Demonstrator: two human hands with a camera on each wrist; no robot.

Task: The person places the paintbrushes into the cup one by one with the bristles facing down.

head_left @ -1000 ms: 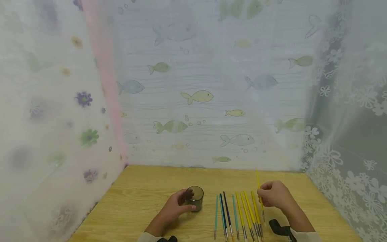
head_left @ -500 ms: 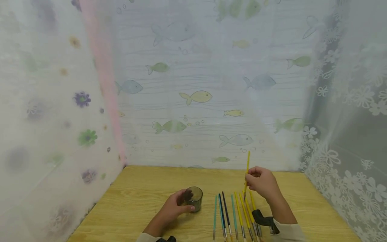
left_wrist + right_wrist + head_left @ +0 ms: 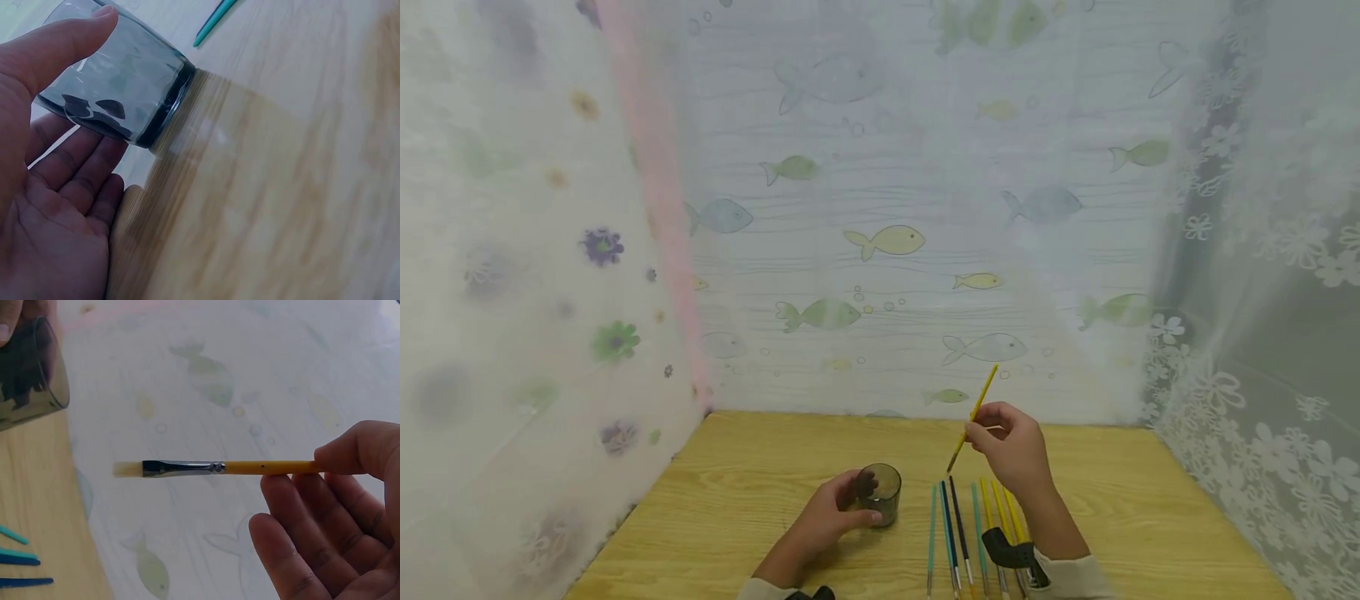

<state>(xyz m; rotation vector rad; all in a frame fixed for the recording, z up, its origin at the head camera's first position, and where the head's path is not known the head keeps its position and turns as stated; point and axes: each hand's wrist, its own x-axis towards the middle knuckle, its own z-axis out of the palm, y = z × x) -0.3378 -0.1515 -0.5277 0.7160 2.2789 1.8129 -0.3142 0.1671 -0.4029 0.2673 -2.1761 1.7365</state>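
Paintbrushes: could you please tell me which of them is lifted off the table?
The yellow-handled paintbrush, pinched in the right hand, is in the air, bristles pointing towards the cup; the other brushes lie flat in a row.

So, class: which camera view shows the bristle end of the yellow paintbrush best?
The right wrist view: the yellow paintbrush fills the frame, with pale bristles and metal ferrule sharp, pinched by the right hand. The head view shows only a thin tilted stick. The left wrist view misses it.

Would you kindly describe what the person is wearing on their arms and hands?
Both hands are bare: the left hand and right hand show no gloves or rings. Each arm ends in a pale, cream-coloured sleeve cuff at the wrist. A black strap with a camera mount sits on the right wrist; a black device shows at the left wrist too.
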